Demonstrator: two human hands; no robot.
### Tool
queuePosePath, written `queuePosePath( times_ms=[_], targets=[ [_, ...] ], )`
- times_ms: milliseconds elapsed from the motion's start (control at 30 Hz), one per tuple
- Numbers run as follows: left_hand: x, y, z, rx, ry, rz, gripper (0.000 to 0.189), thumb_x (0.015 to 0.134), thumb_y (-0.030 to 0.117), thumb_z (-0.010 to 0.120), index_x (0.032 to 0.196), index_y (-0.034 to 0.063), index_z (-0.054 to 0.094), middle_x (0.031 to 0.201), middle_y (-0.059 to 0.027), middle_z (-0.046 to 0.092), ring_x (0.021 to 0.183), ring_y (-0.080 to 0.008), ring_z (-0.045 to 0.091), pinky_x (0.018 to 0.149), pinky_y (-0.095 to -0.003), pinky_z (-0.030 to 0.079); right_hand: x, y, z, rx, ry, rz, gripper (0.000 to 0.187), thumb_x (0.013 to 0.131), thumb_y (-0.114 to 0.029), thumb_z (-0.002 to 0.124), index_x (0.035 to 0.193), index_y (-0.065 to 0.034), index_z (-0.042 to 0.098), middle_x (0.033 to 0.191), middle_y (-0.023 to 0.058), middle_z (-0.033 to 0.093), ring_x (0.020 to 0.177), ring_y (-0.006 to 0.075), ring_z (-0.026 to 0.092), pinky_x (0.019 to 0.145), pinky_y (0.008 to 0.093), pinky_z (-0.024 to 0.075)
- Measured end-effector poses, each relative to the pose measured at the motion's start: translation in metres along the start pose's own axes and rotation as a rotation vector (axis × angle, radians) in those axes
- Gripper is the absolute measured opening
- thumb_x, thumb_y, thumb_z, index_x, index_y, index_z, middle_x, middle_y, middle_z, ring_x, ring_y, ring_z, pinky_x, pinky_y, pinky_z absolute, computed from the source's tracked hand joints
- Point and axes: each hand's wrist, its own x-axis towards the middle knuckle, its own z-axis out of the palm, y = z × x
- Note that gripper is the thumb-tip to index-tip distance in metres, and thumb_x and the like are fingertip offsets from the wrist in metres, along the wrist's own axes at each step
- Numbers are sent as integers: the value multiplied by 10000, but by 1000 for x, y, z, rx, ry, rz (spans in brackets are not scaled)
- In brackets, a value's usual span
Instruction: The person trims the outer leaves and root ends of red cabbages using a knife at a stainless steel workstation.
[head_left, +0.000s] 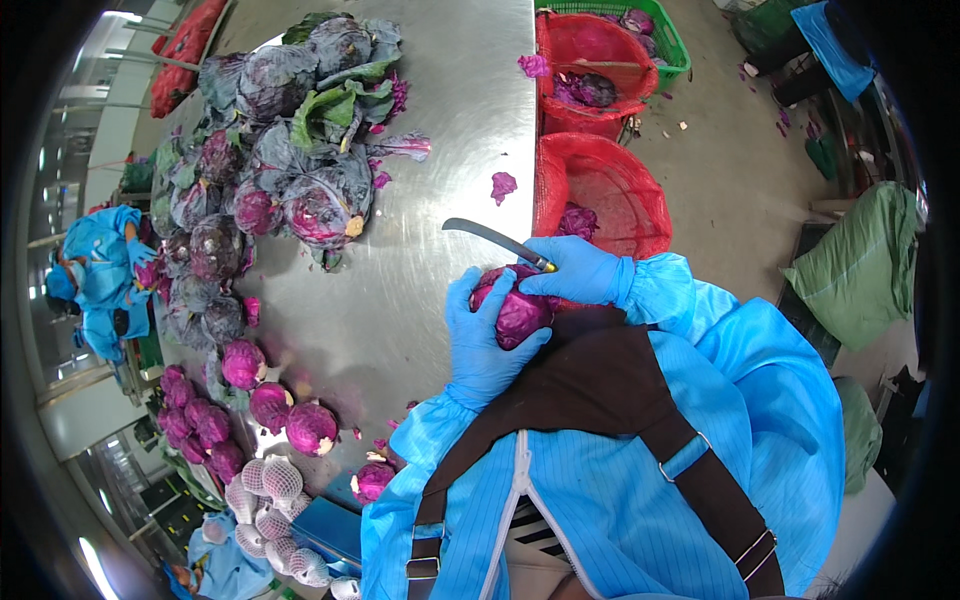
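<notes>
A peeled red cabbage (523, 319) rests in my left hand (484, 349), whose blue-gloved fingers spread around its left side and underside. My right hand (577, 268), gloved in the same blue, grips a knife with a curved blade (491, 236). The blade points to the upper left over the steel table (405, 300), and the handle is mostly hidden in the palm. My right thumb reaches to the top of the cabbage. Just beyond that hand hangs a red mesh bag (622, 195) with purple trimmings inside.
Untrimmed red cabbages (277, 82) heap at the far left, with trimmed cabbages (311, 429) nearer. White foam-netted cabbages (281, 480) sit beside a blue box (330, 529). A second red bag (592, 67) and a green crate (664, 37) stand upper right. A co-worker (105, 262) works across the table.
</notes>
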Motion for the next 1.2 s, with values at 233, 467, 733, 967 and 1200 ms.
queuePosePath(
  times_ms=[233,467,733,967,1200],
  targets=[
    [-1,-5,-1,-187,21,-74,856,666,263,813,1378,86,372,1404,-194,266,1290,-356,325,1065,-424,303,10,16,-6,-36,82,-4,330,816,-242,675,1011,10,587,885,199,626,832,271,621,752,363,485],
    [-10,-46,-5,-312,56,-96,816,684,248,800,1357,49,384,1327,-145,385,1250,-285,385,1075,-379,294,-6,58,-46,-472,537,-94,649,762,-240,733,1314,-45,452,1142,168,535,868,235,594,781,318,500],
    [4,-46,-15,-301,-65,-17,803,685,217,798,1358,56,391,1346,-135,381,1253,-272,389,1072,-367,300,1,-6,12,38,-87,-166,357,784,-237,686,1070,-48,588,837,123,627,780,228,623,748,324,497],
    [-4,-53,-9,-608,57,-280,766,723,222,768,1362,57,379,1318,-139,400,1231,-273,406,1054,-368,325,8,30,-18,-166,307,86,192,803,-120,641,976,-51,593,801,91,599,735,152,579,689,298,489],
    [11,-39,-23,-1257,221,-799,696,818,287,681,1390,81,342,1303,-121,455,1157,-237,484,959,-372,422,7,0,15,23,53,4,585,828,-329,661,1316,-73,466,977,139,620,881,205,599,792,337,478]
  ],
)
